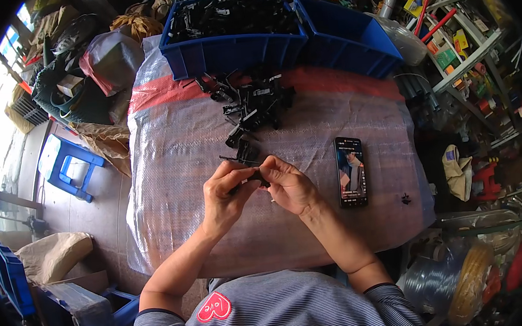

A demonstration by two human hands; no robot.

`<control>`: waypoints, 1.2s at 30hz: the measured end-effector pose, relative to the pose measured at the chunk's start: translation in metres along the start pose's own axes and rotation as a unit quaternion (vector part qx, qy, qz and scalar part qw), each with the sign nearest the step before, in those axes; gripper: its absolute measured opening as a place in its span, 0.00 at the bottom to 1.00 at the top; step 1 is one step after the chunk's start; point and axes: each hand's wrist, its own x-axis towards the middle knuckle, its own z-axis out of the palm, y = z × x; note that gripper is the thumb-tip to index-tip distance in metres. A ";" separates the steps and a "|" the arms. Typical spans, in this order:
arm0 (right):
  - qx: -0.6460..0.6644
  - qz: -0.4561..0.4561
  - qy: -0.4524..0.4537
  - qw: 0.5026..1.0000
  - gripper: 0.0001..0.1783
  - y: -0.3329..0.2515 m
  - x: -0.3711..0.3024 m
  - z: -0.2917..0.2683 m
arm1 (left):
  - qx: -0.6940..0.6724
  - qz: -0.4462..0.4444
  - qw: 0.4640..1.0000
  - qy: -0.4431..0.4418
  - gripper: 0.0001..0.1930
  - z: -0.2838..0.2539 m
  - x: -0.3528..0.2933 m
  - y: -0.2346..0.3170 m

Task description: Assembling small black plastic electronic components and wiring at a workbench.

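My left hand and my right hand meet over the middle of the covered table, both with fingers closed in a pinch. Between them is a small black plastic part, mostly hidden by my fingers; its exact kind I cannot make out. Just beyond my fingertips, a loose pile of black plastic parts trails toward me from the far side. Behind the pile, a blue bin is heaped with similar black pieces.
A second blue bin stands at the far right. A lit phone lies right of my hands, and a tiny black piece lies near the right edge of the woven plastic sheet. On the floor at left stands a blue stool.
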 end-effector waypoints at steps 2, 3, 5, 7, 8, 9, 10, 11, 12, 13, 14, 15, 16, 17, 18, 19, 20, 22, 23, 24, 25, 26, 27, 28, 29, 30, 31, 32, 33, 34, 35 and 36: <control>0.006 0.018 0.032 0.999 0.04 -0.001 0.000 0.009 | -0.011 -0.030 0.999 0.014 0.09 -0.002 0.001 0.002; 0.012 0.036 0.064 0.997 0.04 -0.002 0.000 0.014 | -0.022 -0.059 0.998 0.027 0.09 -0.002 0.001 0.002; 0.015 0.033 0.064 0.997 0.05 -0.007 0.000 0.017 | -0.037 -0.078 0.996 0.036 0.09 -0.003 0.001 -0.002; 0.018 0.030 0.066 0.997 0.06 -0.007 0.000 0.014 | -0.068 -0.106 0.991 0.039 0.09 -0.003 0.003 0.000; 0.020 0.026 0.040 0.999 0.06 -0.005 0.000 0.007 | -0.069 -0.106 0.991 0.038 0.09 -0.002 0.003 0.000; 0.021 0.023 0.014 0.999 0.06 -0.004 0.000 0.004 | -0.078 -0.112 0.990 0.032 0.09 -0.001 0.002 -0.001; 0.022 0.024 0.013 0.999 0.06 -0.003 0.000 0.004 | -0.084 -0.119 0.989 0.027 0.09 -0.001 0.001 -0.002; 0.022 0.036 0.030 0.999 0.06 -0.003 0.001 0.006 | -0.083 -0.120 0.989 0.028 0.09 -0.001 0.000 -0.004; 0.022 0.049 0.047 0.997 0.06 -0.002 0.001 0.007 | -0.084 -0.113 0.990 0.024 0.09 -0.002 -0.002 -0.007; 0.022 0.048 0.047 0.998 0.06 -0.001 0.001 0.006 | -0.086 -0.105 0.991 0.019 0.09 -0.002 -0.002 -0.008; 0.042 0.056 0.026 0.997 0.05 0.002 0.001 0.003 | -0.087 -0.105 0.991 0.019 0.09 -0.001 -0.003 -0.007; 0.063 0.065 0.006 0.996 0.04 0.003 0.001 0.001 | -0.084 -0.080 0.993 0.014 0.09 -0.001 -0.003 -0.006; 0.063 0.065 0.005 0.996 0.04 0.003 0.001 0.001 | -0.080 -0.057 0.995 0.011 0.09 0.000 -0.003 -0.004; 0.053 0.050 0.000 0.997 0.04 0.002 0.002 0.000 | -0.081 -0.044 0.996 0.012 0.08 0.000 -0.002 -0.001; 0.043 0.035 -0.005 0.998 0.04 0.001 0.002 0.000 | -0.081 -0.044 0.996 0.012 0.08 0.000 -0.001 0.000; 0.043 0.035 -0.005 0.998 0.04 0.003 0.001 0.000 | -0.061 -0.043 0.997 0.020 0.09 0.000 -0.001 0.001; 0.030 0.023 0.010 0.999 0.04 0.005 0.001 0.001 | -0.041 -0.042 0.998 0.028 0.09 0.001 0.000 0.001; 0.019 0.009 0.024 0.999 0.04 0.006 0.000 0.004 | -0.038 -0.036 0.998 0.020 0.09 -0.001 -0.001 -0.003; 0.033 0.027 0.022 0.999 0.04 0.003 -0.001 0.007 | -0.034 -0.031 0.999 0.012 0.09 -0.002 -0.001 -0.005; 0.046 0.044 0.020 0.998 0.05 0.002 -0.001 0.010 | -0.033 -0.030 0.999 0.011 0.09 -0.004 0.000 -0.005; 0.047 0.044 0.020 0.998 0.05 0.000 -0.001 0.011 | -0.034 -0.032 0.999 0.010 0.09 -0.005 0.001 -0.003; 0.041 0.041 0.015 0.998 0.05 -0.002 0.000 0.012 | -0.034 -0.035 0.999 0.010 0.10 -0.005 0.001 -0.002; 0.036 0.039 0.010 0.999 0.05 -0.003 0.000 0.013 | -0.034 -0.035 0.999 0.010 0.10 -0.006 0.001 -0.002; 0.036 0.039 0.010 0.999 0.05 -0.002 0.000 0.011 | -0.044 -0.044 0.998 0.008 0.10 -0.006 0.002 -0.004; 0.043 0.040 0.010 0.998 0.05 0.000 -0.001 0.009 | -0.054 -0.053 0.997 0.006 0.10 -0.006 0.002 -0.004; 0.051 0.042 0.009 0.998 0.05 0.001 -0.001 0.006 | -0.054 -0.053 0.997 0.007 0.10 -0.006 0.002 -0.003; 0.051 0.043 0.010 0.998 0.05 0.002 0.000 0.004 | -0.032 -0.037 0.999 0.005 0.10 -0.004 0.002 -0.001; 0.047 0.035 0.009 0.998 0.05 0.004 0.000 0.003 | -0.009 -0.020 1.000 0.003 0.10 -0.003 0.001 0.001; 0.042 0.026 0.009 0.999 0.05 0.005 0.000 0.002 | -0.010 -0.022 1.000 0.004 0.10 -0.003 -0.001 0.002; 0.041 0.026 0.009 0.999 0.05 0.006 0.000 0.001 | -0.006 -0.026 1.000 0.007 0.10 -0.003 -0.002 0.002; 0.043 0.026 0.018 0.999 0.05 0.008 -0.001 0.001 | -0.001 -0.031 0.999 0.009 0.10 -0.002 -0.002 0.003; 0.045 0.025 0.027 0.998 0.06 0.008 -0.001 0.001 | -0.002 -0.031 0.999 0.008 0.10 -0.002 -0.001 0.001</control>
